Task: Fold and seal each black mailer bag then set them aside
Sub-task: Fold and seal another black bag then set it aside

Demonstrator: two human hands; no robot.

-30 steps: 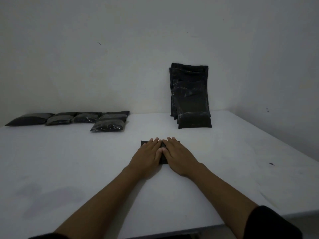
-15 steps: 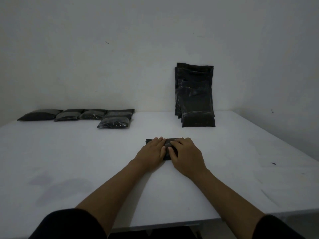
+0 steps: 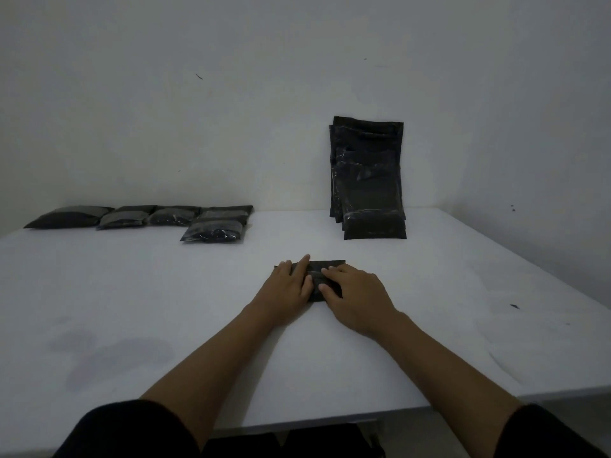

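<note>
Pressing the fold shut on one mailer bag

The mailer bag [image 3: 325,264] lies mid-surface under the left hand [image 3: 291,285] and right hand [image 3: 355,292], fingers flat, pressing; sealing seems underway. Next: carry it to the finished bags [image 3: 211,226] at ten o'clock; the unfolded stack [image 3: 368,180] waits at one o'clock.

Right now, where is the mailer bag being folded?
In the head view, the mailer bag lies centre on the white table, under the left hand and right hand.
</note>
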